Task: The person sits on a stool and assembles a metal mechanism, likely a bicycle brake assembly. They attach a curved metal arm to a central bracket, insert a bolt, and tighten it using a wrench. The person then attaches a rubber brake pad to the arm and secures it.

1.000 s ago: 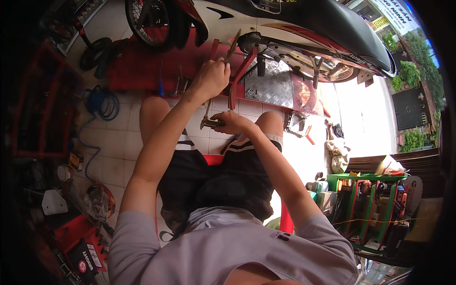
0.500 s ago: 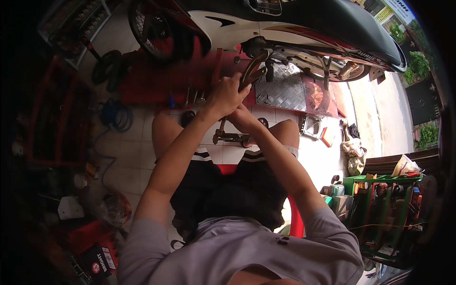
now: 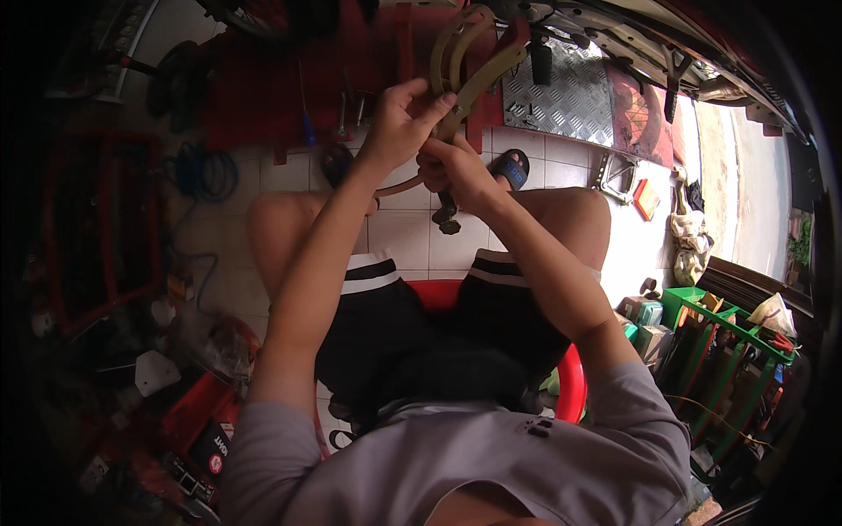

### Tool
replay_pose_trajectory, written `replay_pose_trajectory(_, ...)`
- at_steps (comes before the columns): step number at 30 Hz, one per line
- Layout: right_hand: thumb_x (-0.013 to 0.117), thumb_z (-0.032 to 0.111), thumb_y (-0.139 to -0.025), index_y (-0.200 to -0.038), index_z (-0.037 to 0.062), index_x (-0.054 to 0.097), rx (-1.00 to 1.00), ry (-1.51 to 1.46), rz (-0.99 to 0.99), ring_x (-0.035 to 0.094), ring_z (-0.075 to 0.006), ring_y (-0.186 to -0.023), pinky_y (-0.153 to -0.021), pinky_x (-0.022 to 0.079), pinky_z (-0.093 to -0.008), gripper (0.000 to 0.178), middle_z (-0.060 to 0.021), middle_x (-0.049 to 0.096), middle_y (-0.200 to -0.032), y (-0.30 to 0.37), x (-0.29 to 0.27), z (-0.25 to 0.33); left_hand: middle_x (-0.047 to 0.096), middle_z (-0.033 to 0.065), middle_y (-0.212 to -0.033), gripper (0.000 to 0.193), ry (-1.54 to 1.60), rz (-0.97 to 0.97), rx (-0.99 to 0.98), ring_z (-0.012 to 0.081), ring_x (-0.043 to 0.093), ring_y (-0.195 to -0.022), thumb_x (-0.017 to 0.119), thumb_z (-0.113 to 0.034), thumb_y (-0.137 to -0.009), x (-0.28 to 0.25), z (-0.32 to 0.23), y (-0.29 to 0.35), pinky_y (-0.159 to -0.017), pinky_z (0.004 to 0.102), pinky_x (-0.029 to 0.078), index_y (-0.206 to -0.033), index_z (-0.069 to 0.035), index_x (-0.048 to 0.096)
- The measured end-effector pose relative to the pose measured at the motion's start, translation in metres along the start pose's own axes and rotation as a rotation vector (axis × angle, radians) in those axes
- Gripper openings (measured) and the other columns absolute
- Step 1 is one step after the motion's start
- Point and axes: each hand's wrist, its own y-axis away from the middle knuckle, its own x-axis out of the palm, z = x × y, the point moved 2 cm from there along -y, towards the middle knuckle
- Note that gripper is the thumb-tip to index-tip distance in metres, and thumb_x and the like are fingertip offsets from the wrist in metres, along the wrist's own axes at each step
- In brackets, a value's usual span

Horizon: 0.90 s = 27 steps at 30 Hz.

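Between my knees I hold up a dull brass-coloured metal part made of curved bars point(image 3: 484, 81), with an arched loop at its top. My left hand point(image 3: 399, 127) is closed on it, the thumb resting along the bar near a small bolt or pivot. Just below, my right hand point(image 3: 460, 171) wraps round its lower portion. A thin curved rod point(image 3: 402, 186) sticks out to the left below my hands, and a dark knobbed end point(image 3: 448, 221) hangs beneath my right hand. My fingers hide the middle, so I cannot tell how these pieces join.
Ahead is a red platform point(image 3: 250, 118) with a ridged metal plate point(image 3: 561, 96), below a motorbike's underside point(image 3: 675, 66). A blue hose point(image 3: 203, 171) lies coiled at left. A green tool rack point(image 3: 737, 324) stands at right. A metal frame point(image 3: 616, 178) and red box point(image 3: 646, 200) lie on tiles.
The view has tilted lower, and much of the motorbike has left it. The metal part has turned in my hands, showing its curved bars more broadly. Both hands stay closed on it.
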Motion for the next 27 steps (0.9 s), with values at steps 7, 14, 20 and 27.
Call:
replay_pose_trajectory(7, 0.05, 0.021, -0.093, -0.073, 0.0135, 0.037, -0.089, 0.024, -0.017, 0.025, -0.0046, -0.049, -0.045, 0.017, -0.0234, 0.025, 0.0068, 0.029, -0.061, 0.002, -0.015, 0.015, 0.063, -0.0011, -0.076, 0.013, 0.242, 0.026, -0.097, 0.0047, 0.053, -0.066, 0.062, -0.014, -0.089, 0.009, 0.012, -0.015, -0.06, 0.0202, 0.041, -0.097, -0.004, 0.064)
replay_pose_trajectory(14, 0.043, 0.024, -0.096, -0.075, 0.0099, 0.044, -0.269, -0.028, 0.058, 0.026, -0.0042, -0.049, -0.044, 0.019, -0.0236, 0.025, 0.0061, 0.034, -0.059, 0.002, -0.03, 0.03, 0.064, 0.0012, -0.095, 0.021, 0.356, 0.049, -0.313, 0.0087, 0.055, -0.09, 0.054, -0.019, -0.092, 0.019, 0.019, -0.011, -0.08, 0.0253, 0.04, -0.102, -0.003, 0.064)
replay_pose_trajectory(20, 0.044, 0.019, -0.096, -0.089, 0.005, 0.047, -0.438, 0.208, -0.043, 0.034, -0.0064, -0.053, -0.046, 0.028, -0.0225, 0.016, 0.0028, 0.039, -0.064, 0.012, -0.024, 0.036, 0.062, 0.0036, -0.101, 0.034, 0.352, 0.116, -0.262, 0.0118, 0.056, -0.096, 0.058, -0.024, -0.088, 0.018, 0.016, -0.011, -0.079, 0.0288, 0.043, -0.116, -0.004, 0.054)
replay_pose_trajectory(27, 0.044, 0.02, -0.096, -0.1, 0.0087, 0.047, -0.359, 0.16, -0.119, 0.027, -0.0049, -0.053, -0.047, 0.022, -0.022, 0.012, 0.0055, 0.032, -0.064, 0.011, -0.02, 0.046, 0.051, 0.0057, -0.111, 0.059, 0.333, -0.449, -0.14, 0.0137, 0.051, -0.097, 0.065, -0.022, -0.082, 0.0, 0.029, -0.009, -0.082, 0.0301, 0.042, -0.128, -0.004, 0.034)
